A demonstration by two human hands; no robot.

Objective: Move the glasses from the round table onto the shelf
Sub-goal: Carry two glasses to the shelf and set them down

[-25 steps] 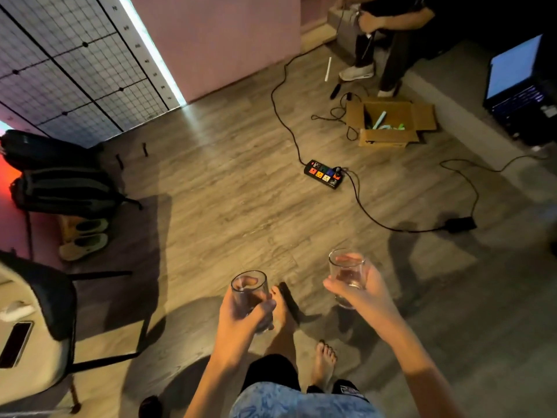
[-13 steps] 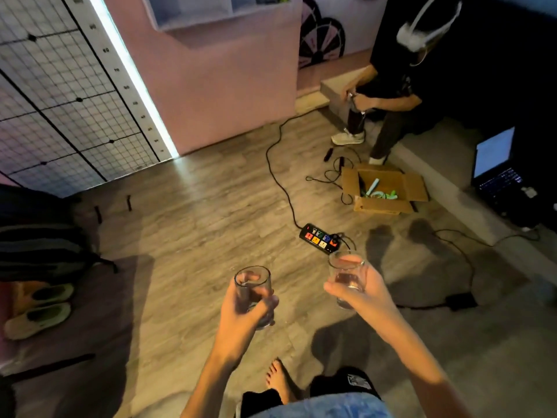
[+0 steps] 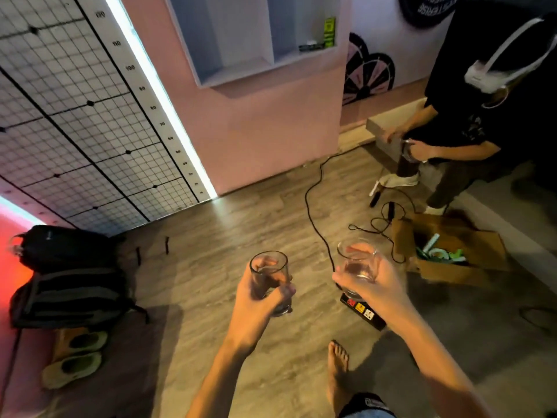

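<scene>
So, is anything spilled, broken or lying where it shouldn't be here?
Nothing spilled: the left hand holds the left glass upright, the right hand the right glass. The odd part is the floor: a black cable and a power strip lie across the walking path toward the shelf, a likely trip hazard.

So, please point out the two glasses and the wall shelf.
left-hand glass [image 3: 269, 268]: head view, clear side wall below the rim.
right-hand glass [image 3: 357, 268]: head view, side wall under the rim.
shelf [image 3: 238, 69]: head view, bare floor of its left compartment.
</scene>
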